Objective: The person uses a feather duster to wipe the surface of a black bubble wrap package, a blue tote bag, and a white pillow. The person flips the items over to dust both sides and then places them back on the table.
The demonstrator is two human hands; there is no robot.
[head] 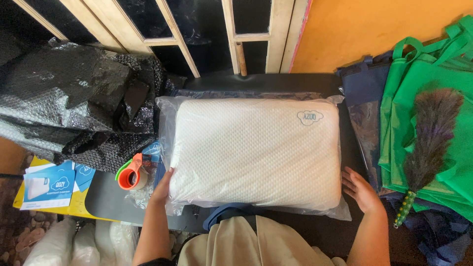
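A white quilted pillow [253, 150] in a clear plastic bag lies flat on a dark table [305, 231] in front of me. My left hand [161, 188] presses against the pillow's near left corner, fingers on the plastic. My right hand [361, 189] rests at the pillow's near right corner, fingers spread and touching the bag's edge. Neither hand wraps around anything.
Black bubble wrap [74, 98] is heaped at the left. An orange tape dispenser [130, 175] sits beside my left hand, with blue-and-white leaflets [49, 187] further left. Navy bags [367, 106], green fabric bags [433, 113] and a feather duster [428, 143] lie at the right.
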